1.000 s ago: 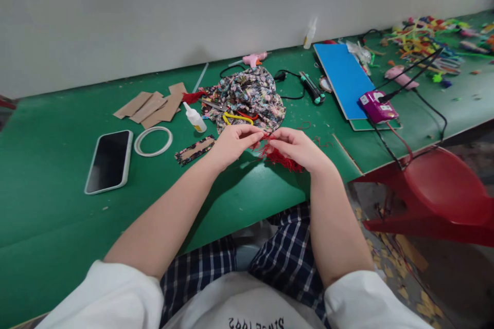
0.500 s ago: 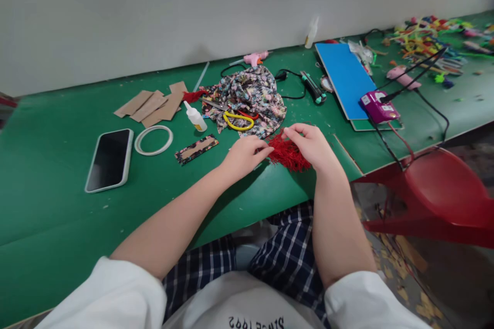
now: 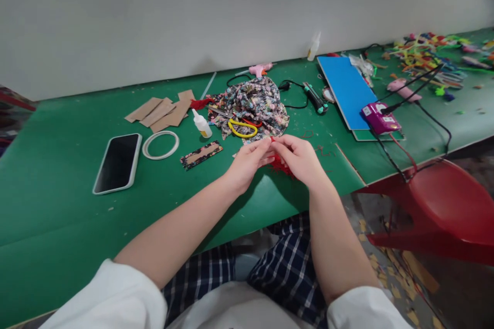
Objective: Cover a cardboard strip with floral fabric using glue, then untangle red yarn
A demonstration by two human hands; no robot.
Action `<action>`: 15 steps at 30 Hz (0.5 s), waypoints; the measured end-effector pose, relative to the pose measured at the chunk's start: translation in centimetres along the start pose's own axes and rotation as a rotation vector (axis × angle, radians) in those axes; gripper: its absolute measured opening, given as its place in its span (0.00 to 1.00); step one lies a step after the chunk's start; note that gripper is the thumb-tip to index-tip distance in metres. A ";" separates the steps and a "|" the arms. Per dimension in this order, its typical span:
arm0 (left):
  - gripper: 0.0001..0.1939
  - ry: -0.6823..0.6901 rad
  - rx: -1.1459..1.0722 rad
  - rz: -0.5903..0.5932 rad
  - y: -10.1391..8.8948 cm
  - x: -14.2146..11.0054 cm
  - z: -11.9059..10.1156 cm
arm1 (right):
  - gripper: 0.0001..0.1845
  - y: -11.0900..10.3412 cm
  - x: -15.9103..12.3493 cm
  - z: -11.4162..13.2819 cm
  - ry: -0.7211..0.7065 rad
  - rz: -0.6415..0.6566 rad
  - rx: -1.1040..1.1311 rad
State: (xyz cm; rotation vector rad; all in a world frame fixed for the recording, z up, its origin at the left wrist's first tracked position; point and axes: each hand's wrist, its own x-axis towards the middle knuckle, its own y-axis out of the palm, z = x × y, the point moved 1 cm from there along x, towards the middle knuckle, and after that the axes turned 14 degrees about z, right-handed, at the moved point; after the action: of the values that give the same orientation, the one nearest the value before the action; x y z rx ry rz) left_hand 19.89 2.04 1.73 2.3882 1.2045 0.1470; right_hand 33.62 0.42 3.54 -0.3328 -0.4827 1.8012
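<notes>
A bundle of red tassel threads (image 3: 283,166) is pinched at its top between my two hands, and its loose strands hang below my fingers. My left hand (image 3: 249,163) is closed on it from the left, fingertips against the bundle. On the other side, my right hand (image 3: 300,158) grips it between thumb and fingers, covering much of it. Just beyond lie yellow-handled scissors (image 3: 243,128) on crumpled floral fabric (image 3: 259,100). A fabric-edged cardboard strip (image 3: 201,155) rests left of my hands, near a small white glue bottle (image 3: 201,124).
A phone (image 3: 118,163), a white ring (image 3: 161,145) and cardboard pieces (image 3: 164,112) lie on the left. Toward the right are a cutter (image 3: 315,98), a blue board (image 3: 345,91), a purple power socket (image 3: 381,117) with cables and a red chair (image 3: 450,198). A pink glue gun (image 3: 260,70) sits behind the fabric.
My hands have come together, both now gripping the red threads at the top. The bundle looks gathered rather than spread out, and stray red strands show on the table to the right.
</notes>
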 end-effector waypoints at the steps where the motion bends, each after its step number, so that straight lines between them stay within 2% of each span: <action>1: 0.17 0.010 -0.037 -0.014 -0.1 0.1 -0.1 | 0.11 0.2 0.0 0.0 -0.019 0.014 -0.039; 8: 0.12 0.115 -0.174 -0.134 -0.7 0.3 -1.4 | 0.13 1.4 0.4 0.0 -0.049 0.051 -0.177; 15: 0.12 0.174 -0.036 -0.149 -1.2 0.1 -2.4 | 0.14 1.9 0.6 0.2 -0.042 0.088 -0.145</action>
State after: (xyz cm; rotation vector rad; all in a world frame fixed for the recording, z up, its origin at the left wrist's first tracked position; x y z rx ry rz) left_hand 18.34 3.59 3.34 2.2829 1.4408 0.3320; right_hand 31.78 0.56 2.81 -0.4221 -0.6386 1.8663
